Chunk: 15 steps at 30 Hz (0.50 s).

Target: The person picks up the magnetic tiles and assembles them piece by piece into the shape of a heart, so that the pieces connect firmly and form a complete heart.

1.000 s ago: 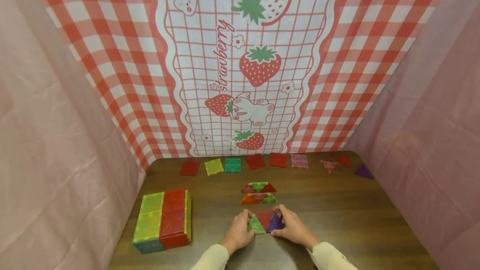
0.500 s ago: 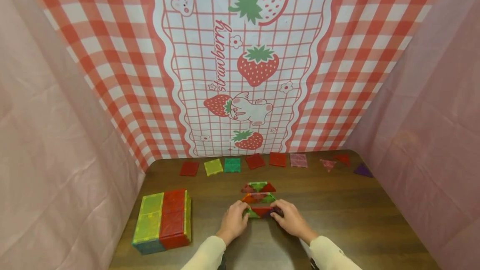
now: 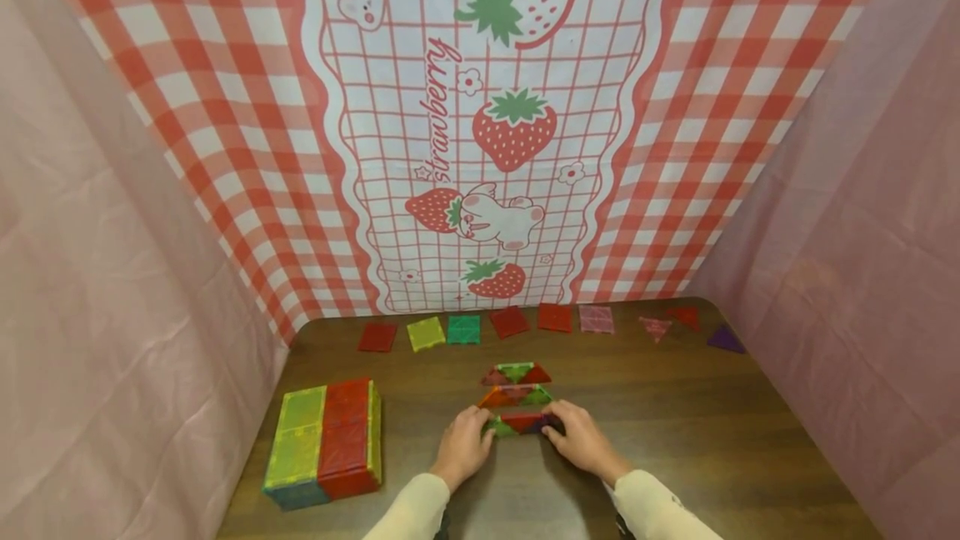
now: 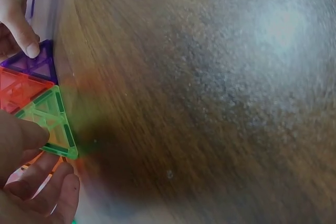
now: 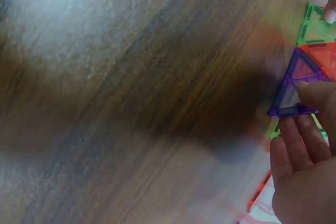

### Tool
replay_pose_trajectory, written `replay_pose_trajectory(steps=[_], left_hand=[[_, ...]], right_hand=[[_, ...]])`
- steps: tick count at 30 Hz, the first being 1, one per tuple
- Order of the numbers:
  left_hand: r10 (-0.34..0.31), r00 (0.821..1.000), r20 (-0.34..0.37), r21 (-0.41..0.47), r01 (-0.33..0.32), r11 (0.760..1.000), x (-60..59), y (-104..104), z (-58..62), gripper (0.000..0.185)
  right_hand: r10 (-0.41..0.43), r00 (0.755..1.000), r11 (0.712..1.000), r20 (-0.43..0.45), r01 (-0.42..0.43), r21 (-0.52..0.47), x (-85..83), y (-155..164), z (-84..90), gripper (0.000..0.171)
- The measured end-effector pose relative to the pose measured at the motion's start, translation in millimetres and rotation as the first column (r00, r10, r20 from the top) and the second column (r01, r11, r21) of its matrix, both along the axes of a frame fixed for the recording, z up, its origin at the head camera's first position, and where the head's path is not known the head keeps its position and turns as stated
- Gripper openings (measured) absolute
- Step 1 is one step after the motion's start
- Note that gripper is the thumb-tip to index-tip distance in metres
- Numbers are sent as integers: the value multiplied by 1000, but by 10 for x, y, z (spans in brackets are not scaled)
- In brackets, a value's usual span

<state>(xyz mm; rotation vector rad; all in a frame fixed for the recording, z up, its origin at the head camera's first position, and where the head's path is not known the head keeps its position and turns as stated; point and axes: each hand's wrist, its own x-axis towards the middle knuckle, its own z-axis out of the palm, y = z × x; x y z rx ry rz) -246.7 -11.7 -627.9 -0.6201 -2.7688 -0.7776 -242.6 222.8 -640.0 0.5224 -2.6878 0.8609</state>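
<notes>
In the head view, a strip of joined triangular magnetic tiles stands on edge near the table's middle: a green triangle point(image 4: 55, 111), a red triangle point(image 3: 520, 422) and a purple triangle point(image 5: 290, 98). My left hand point(image 3: 462, 442) pinches the strip's green end between thumb and fingers. At the other end, my right hand point(image 3: 585, 442) pinches the purple triangle, its thumb on the near face. Just behind stands a second strip point(image 3: 516, 395) in orange, red and green. A third strip point(image 3: 516, 374) of red and green triangles is farther back.
A block built of yellow, red and blue tiles point(image 3: 322, 440) stands at left. Along the table's far edge lie loose tiles, among them a yellow square point(image 3: 426, 333), a teal square point(image 3: 463, 329) and a purple triangle point(image 3: 725, 339). Checked cloth point(image 3: 517, 190) hangs behind.
Both hands have moved the green, red and purple strip away from me, towards the other strips. It has tipped from leaning back to nearly upright. During the last half second it hardly moves.
</notes>
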Motion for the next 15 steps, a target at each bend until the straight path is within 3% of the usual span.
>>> replay_pose_trajectory(steps=[6,10,15], left_hand=[[8,1000,16,-25,-7,1000,-1,-32,-30,13],[9,1000,27,-35,-8,999,1,-38,-41,12],[4,1000,20,-40,-3,999,8,-40,-50,13]], right_hand=[[-26,999,1000,-30,26,14,19,117,-46,34],[-105,986,993,-126,111,43,5,312,-20,31],[-215,964,969,-154,230,87,-149,735,64,26]])
